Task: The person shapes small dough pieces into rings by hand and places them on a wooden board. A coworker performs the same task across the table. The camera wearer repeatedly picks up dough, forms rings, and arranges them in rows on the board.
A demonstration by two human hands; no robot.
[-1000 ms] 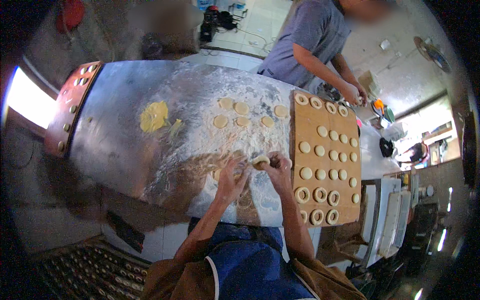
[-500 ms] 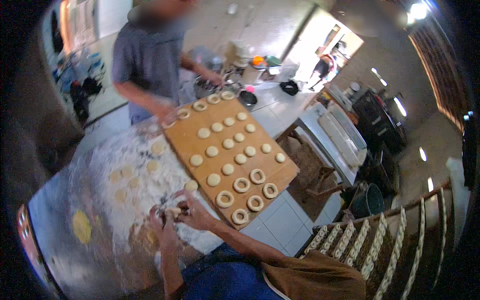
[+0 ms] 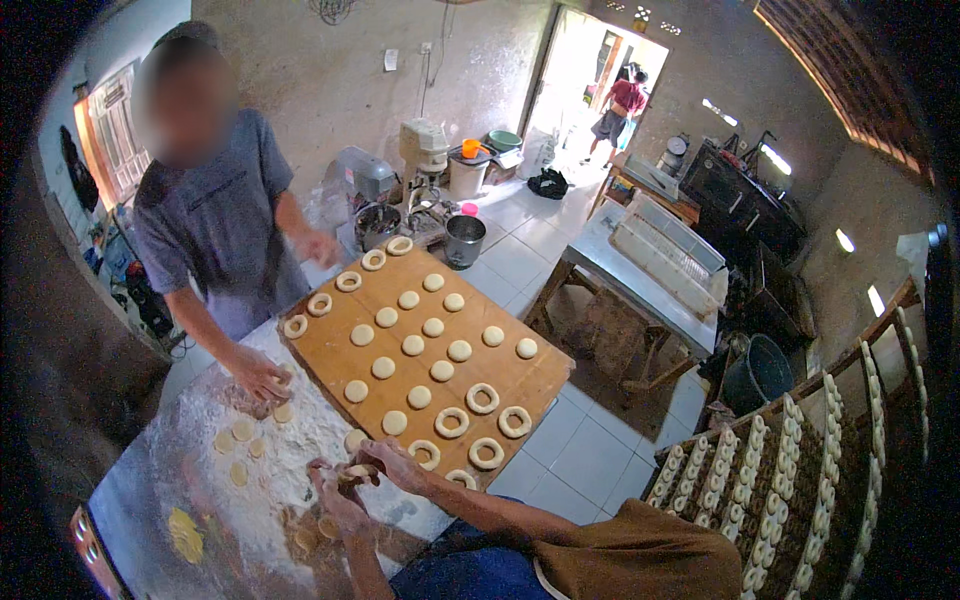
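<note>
Over the floured edge of the table, my left hand (image 3: pixel 341 499) and my right hand (image 3: pixel 392 464) are close together, both with fingers closed on a small piece of dough (image 3: pixel 357 473). Its exact shape is partly hidden by the fingers. Just beyond them a pale dough round (image 3: pixel 355 440) lies beside the wooden board (image 3: pixel 320 365). Flat dough rounds (image 3: pixel 394 423) fill the board's middle, and dough rings (image 3: pixel 452 422) lie along its near and far ends. Several flattened dough pieces (image 3: pixel 304 540) sit beside my left wrist.
Across the table, a co-worker's hand (image 3: pixel 262 376) touches dough on the flour. A yellow lump (image 3: pixel 185 535) lies on the left of the table (image 3: pixel 130 480). Racks of dough rings (image 3: pixel 775 505) stand at the right. Behind are mixers (image 3: pixel 425 145), a metal table (image 3: pixel 640 270) and a dark bucket (image 3: pixel 757 372).
My view has tilted up, showing more of the room. The co-worker's near hand has moved from the board's corner to the floured table. Both my hands still hold the dough.
</note>
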